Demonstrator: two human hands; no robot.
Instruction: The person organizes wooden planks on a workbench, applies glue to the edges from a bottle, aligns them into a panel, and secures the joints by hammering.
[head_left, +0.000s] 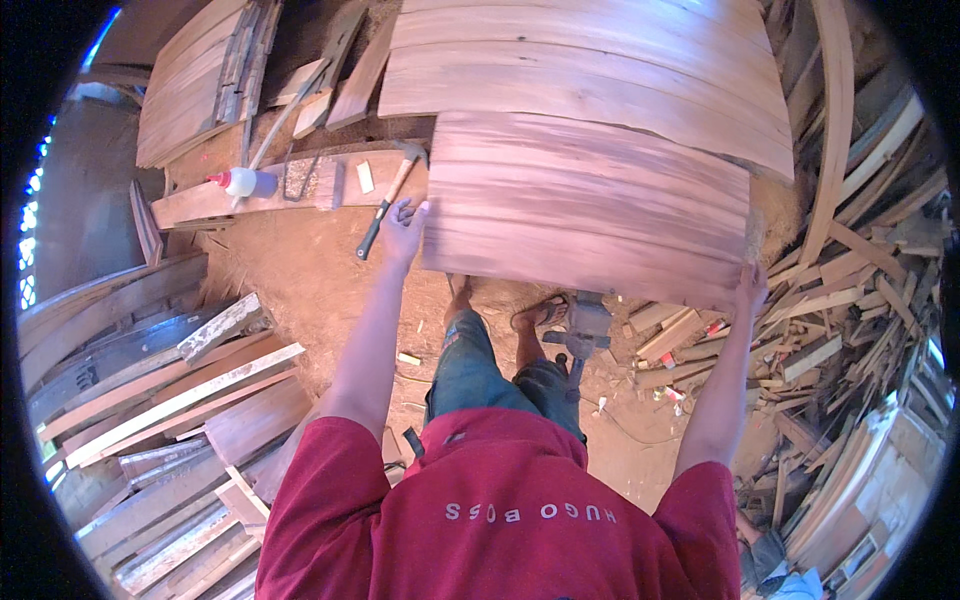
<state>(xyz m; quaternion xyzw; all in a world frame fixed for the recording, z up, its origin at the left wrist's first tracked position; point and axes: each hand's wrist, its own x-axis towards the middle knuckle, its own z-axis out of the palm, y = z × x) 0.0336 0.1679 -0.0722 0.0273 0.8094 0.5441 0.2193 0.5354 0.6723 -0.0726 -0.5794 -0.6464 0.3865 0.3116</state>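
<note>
A reddish-brown wooden panel (590, 205), made of boards set edge to edge, lies in front of me, its far side against a larger panel. My right hand (750, 286) closes round its near right corner, the fingers partly hidden by the edge. At the panel's left edge is my left hand (403, 230), its fingers apart and the thumb side close to the wood. It appears to hold nothing. Just left of that hand a claw hammer (388, 203) with a dark grip leans across the edge of a plank.
A larger board panel (590, 65) spreads across the back. On a plank (190, 207) at left stands a white bottle with a red cap (240, 182). A grey metal vise (588, 322) is by my feet. Stacked boards (180, 400) fill the left; scrap wood (810, 330) heaps at right.
</note>
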